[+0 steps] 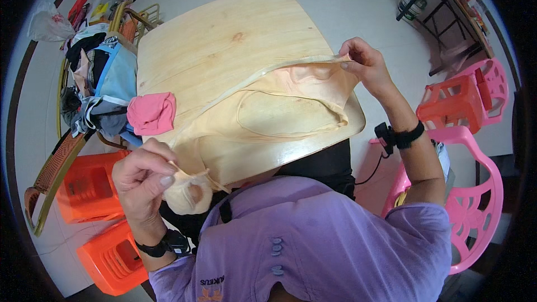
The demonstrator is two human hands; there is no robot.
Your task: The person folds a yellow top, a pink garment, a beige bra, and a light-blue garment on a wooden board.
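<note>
A pale yellow, peach-toned fabric garment (260, 88) lies stretched slantwise over the light wooden table (218, 33). My right hand (364, 65) pinches one end of its banded edge beyond the table's right side. At the near left corner, my left hand (147, 176) pinches the garment's other end between thumb and fingers. A bunched, rounded cream part (188, 195) hangs beside that hand, over the near edge. A large opening in the cloth shows the tabletop through it. A folded pink cloth (152, 113) rests at the table's left edge.
A heap of clothes with a light blue piece (121, 75) is piled on a chair at the left. Orange plastic stools (92, 184) stand below it. A pink plastic chair (474, 201) is at the right, near my arm, with a red stool (451, 102) beyond.
</note>
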